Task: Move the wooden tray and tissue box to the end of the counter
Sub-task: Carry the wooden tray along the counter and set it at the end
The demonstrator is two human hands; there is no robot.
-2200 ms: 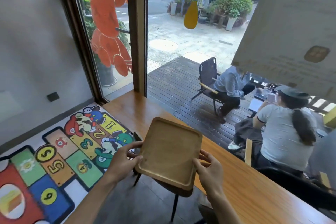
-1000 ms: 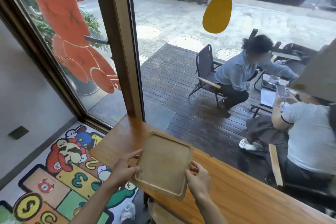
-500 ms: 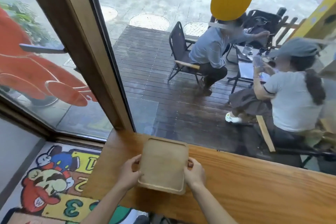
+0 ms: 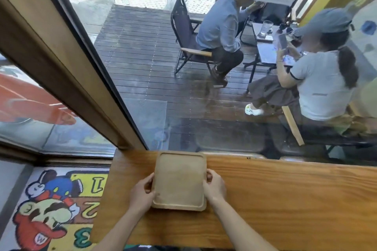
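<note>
A pale wooden tray (image 4: 179,179) with a raised rim lies flat on the brown wooden counter (image 4: 285,199), close to its left end and near the window. My left hand (image 4: 141,194) grips the tray's left edge and my right hand (image 4: 214,186) grips its right edge. No tissue box is in view.
The counter's left edge drops off at about a hand's width left of the tray, above a colourful cartoon floor mat (image 4: 55,206). A window frame post (image 4: 67,71) and glass (image 4: 183,87) stand right behind the counter. People sit outside on a deck.
The tray was carried in the air toward the counter's left end, then lowered; now it rests flat on the counter by the window, both hands still on its edges.
</note>
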